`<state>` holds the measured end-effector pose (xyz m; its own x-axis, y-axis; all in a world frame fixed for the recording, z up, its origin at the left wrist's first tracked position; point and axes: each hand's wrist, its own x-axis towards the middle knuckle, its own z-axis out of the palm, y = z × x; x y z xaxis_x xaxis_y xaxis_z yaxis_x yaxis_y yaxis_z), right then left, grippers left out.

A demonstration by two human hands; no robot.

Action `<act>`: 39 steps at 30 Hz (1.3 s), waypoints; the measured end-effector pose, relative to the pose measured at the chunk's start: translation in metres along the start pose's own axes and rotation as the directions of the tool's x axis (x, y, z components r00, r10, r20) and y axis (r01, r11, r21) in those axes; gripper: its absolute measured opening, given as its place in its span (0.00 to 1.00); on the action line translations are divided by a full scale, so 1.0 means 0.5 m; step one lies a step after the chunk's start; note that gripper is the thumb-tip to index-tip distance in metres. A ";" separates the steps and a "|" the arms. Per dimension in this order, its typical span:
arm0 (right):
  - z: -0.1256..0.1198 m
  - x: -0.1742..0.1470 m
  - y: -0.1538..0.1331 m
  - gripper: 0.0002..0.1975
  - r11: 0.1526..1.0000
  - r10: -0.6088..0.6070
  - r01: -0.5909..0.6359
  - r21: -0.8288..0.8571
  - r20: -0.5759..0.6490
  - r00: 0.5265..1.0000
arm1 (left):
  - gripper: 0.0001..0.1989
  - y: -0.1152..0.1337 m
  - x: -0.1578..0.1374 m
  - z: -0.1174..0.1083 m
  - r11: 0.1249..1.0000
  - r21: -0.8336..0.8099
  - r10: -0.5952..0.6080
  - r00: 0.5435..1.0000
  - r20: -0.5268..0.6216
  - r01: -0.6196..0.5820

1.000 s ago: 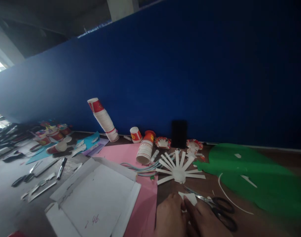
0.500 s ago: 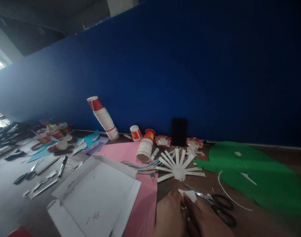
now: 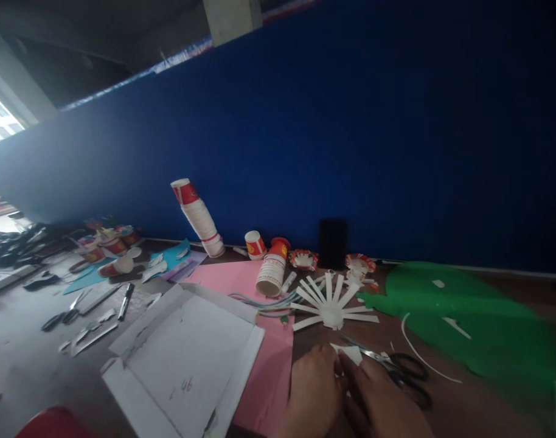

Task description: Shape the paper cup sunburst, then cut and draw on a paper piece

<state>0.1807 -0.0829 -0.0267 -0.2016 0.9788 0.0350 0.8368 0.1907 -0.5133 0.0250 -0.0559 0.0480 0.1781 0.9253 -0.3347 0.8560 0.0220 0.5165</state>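
Close together at the bottom of the head view, my left hand (image 3: 315,386) and my right hand (image 3: 373,389) both have their fingers closed on a small white piece of paper (image 3: 351,351). Much of that piece is hidden behind the fingers. Beside my right hand lies a pair of scissors (image 3: 382,359), black handles toward the right, blades pointing up and left. Just beyond the hands, a paper cup cut into strips (image 3: 331,315) is spread out flat like a fan, white side up.
Left lie an open white box (image 3: 191,359) and pink paper (image 3: 271,371). Behind stand a leaning cup stack (image 3: 200,219), an upside-down cup (image 3: 255,244), lying cups (image 3: 271,275) and a dark phone-like slab (image 3: 333,243). Green cut paper (image 3: 442,304) lies right; a blue partition (image 3: 305,134) rises behind.
The camera view has shifted slightly, so things on the left appear a little further right. Both hands stay closed on the white paper in nearly the same pose.
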 end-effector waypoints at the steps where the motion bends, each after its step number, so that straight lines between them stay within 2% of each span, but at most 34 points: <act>1: -0.001 0.001 -0.001 0.25 1.000 -0.005 0.005 0.004 0.013 1.000 | 0.09 -0.001 0.000 0.000 1.000 -0.002 0.004 1.000 -0.007 -0.004; 6: -0.001 0.005 0.001 0.22 1.000 -0.007 0.008 -0.008 0.026 1.000 | 0.11 -0.006 0.001 0.007 0.999 0.017 0.036 0.999 -0.019 -0.036; 14: -0.003 0.010 -0.002 0.24 0.997 -0.011 0.014 -0.073 0.045 0.999 | 0.13 -0.023 0.016 0.033 0.996 0.059 0.065 0.996 -0.059 -0.062; 20: -0.006 0.011 -0.002 0.24 0.997 -0.013 0.017 -0.073 0.051 0.999 | 0.14 -0.022 0.014 0.031 0.996 0.056 0.073 0.996 -0.058 -0.070; 26: -0.009 0.014 0.000 0.26 0.993 0.005 0.008 -0.114 0.112 0.994 | 0.14 -0.023 0.015 0.038 0.993 0.085 0.086 0.994 -0.069 -0.080; 33: -0.011 0.015 0.007 0.26 0.996 -0.018 0.026 -0.081 0.093 0.995 | 0.14 -0.025 0.018 0.036 0.990 0.094 0.110 0.992 -0.066 -0.104; 39: -0.014 0.016 0.004 0.24 0.996 0.007 0.002 -0.095 0.097 0.995 | 0.15 -0.029 0.022 0.039 0.987 0.110 0.125 0.990 -0.070 -0.117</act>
<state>0.1842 -0.0739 -0.0217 -0.2438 0.9684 -0.0517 0.8808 0.1988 -0.4298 0.0241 -0.0536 0.0216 0.2491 0.9451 -0.2114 0.8773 -0.1278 0.4625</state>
